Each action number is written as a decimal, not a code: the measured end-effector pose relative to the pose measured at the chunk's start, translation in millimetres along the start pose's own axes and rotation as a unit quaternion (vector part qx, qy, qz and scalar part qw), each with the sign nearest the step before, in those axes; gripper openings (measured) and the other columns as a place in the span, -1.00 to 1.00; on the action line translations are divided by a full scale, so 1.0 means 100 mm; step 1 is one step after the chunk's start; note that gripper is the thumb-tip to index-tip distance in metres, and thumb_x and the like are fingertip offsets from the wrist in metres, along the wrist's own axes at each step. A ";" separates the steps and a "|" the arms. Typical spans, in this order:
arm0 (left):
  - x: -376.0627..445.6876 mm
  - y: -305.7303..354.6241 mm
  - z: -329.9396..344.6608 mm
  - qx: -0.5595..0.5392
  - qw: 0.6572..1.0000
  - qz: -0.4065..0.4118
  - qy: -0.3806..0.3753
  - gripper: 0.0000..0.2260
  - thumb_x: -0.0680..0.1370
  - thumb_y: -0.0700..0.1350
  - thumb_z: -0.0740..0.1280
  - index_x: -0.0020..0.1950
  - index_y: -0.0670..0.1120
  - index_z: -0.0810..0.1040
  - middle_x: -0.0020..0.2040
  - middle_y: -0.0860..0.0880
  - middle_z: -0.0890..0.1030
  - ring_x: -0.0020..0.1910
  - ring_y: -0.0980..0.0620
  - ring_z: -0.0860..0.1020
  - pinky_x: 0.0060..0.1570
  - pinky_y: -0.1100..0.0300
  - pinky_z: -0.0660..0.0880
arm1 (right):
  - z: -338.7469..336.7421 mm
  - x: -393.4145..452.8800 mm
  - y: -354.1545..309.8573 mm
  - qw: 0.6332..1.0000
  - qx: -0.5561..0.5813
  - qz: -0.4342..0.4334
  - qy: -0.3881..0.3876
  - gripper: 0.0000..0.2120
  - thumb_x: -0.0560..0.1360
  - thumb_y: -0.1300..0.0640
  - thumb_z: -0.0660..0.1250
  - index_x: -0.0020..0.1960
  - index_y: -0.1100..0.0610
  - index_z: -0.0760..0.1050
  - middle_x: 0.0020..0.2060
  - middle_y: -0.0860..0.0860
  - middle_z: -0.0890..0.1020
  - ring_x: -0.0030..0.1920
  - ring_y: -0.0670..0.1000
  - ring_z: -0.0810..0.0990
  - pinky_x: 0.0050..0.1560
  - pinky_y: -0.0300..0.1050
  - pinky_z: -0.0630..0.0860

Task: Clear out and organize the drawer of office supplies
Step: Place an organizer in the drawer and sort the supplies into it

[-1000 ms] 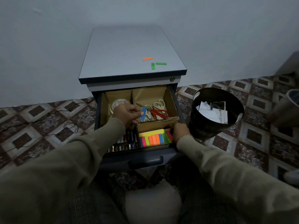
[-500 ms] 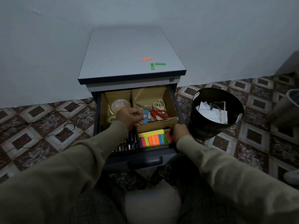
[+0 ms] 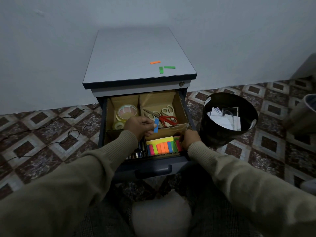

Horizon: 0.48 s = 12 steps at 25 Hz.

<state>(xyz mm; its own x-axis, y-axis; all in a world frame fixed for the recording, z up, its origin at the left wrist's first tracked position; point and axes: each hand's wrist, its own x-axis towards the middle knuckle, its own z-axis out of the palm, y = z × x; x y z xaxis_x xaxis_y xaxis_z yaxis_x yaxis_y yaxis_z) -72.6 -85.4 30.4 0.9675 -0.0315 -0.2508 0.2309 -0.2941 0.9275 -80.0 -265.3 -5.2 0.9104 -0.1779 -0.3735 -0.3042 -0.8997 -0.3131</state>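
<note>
Left hand (image 3: 139, 126) is pinching a blue sticky tab (image 3: 156, 126) over the open drawer (image 3: 185, 106), right hand (image 3: 189, 140) is gripping the colourful sticky notes (image 3: 162, 146) sitting in the front-right compartment.

Plain wall (image 3: 51, 48), patterned tile floor (image 3: 42, 134)

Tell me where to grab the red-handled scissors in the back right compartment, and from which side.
Judging by how they lie, take the red-handled scissors by the red handle loops, coming straight down from above. They lie flat with the loops toward the right wall of the cardboard divider; the blades point left, tangled with the cream-handled scissors, and the left hand with its blue tab hovers there.
</note>
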 end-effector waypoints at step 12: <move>-0.09 0.18 0.41 -0.150 0.981 -0.117 -0.039 -0.85 0.49 -0.28 0.35 0.03 -0.31 0.54 -0.27 -0.14 0.59 -0.41 0.08 0.59 -0.40 0.32 0.56 | -0.45 -0.19 -0.02 0.824 0.561 -0.059 -0.062 -0.89 0.43 0.45 0.32 -0.21 0.29 0.51 -0.48 0.06 0.58 -0.54 -0.07 0.51 -0.41 -0.26 0.54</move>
<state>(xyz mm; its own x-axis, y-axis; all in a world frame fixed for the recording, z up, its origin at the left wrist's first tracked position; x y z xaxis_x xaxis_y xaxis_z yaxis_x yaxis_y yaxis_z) -81.5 -129.3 37.6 0.8764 -0.0739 -0.4758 0.4766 -0.0080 0.8791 -83.7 -278.4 41.9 0.9377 -0.0100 -0.3473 -0.3467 0.0384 -0.9372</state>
